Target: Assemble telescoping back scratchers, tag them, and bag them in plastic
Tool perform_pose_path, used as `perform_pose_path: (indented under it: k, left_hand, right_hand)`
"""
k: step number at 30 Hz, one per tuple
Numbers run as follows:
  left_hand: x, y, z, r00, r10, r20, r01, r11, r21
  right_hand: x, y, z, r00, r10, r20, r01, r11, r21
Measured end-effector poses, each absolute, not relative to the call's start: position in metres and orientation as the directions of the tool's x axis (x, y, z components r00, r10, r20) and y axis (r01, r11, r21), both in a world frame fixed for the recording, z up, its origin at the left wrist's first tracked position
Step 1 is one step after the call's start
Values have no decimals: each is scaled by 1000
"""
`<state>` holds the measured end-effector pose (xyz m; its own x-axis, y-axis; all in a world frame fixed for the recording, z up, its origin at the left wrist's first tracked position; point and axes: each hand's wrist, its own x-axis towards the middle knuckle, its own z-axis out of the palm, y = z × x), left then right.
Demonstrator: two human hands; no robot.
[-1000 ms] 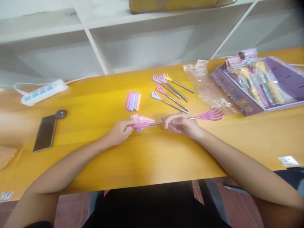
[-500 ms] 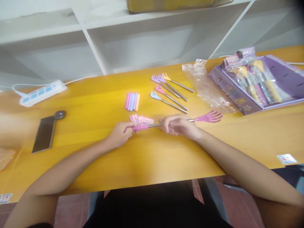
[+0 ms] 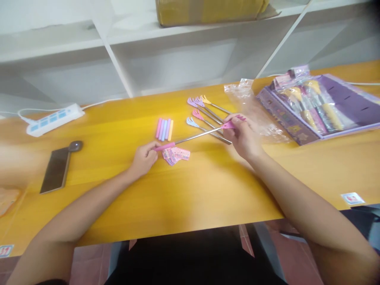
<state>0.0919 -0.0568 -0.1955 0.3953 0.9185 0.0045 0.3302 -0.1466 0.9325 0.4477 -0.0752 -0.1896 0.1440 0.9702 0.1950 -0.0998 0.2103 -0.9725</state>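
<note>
A pink back scratcher with a metal rod stretches between my two hands above the table. My left hand is closed round its pink handle end. At the other end, my right hand grips the pink claw head, hiding part of it. Beneath the rod lie printed pink cards. Several more back scratchers with purple, yellow, pink and blue claws lie behind it, partly covered by my right hand. Pastel handle tubes sit side by side to their left.
Clear plastic bags lie beside a purple display box holding bagged back scratchers. On the left are a power strip, a dark phone-like slab and a small dark round-edged object. A carton rests on the shelf behind.
My right hand has moved from the rod to the claw head, up and to the right. The scratcher now tilts up at the claw end, and more of its rod shows.
</note>
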Motion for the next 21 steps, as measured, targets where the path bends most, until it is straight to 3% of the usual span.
perform_pose_path:
  k: [4, 11, 16, 21]
  left_hand:
    - [90, -55, -199, 332, 943, 25, 306, -133, 943]
    - [85, -57, -207, 327, 943, 56, 311, -164, 936]
    - [88, -61, -202, 336, 937, 99, 413, -241, 878]
    - [91, -60, -199, 299, 942, 152, 523, -295, 800]
  right_hand:
    - [441, -74, -202, 44, 989, 145, 20, 144, -989]
    - [438, -77, -208, -94, 990, 107, -108, 96, -989]
    - [450, -74, -203, -1, 994, 107, -126, 106, -986]
    - [463, -71, -194, 21, 995, 99, 81, 97, -992]
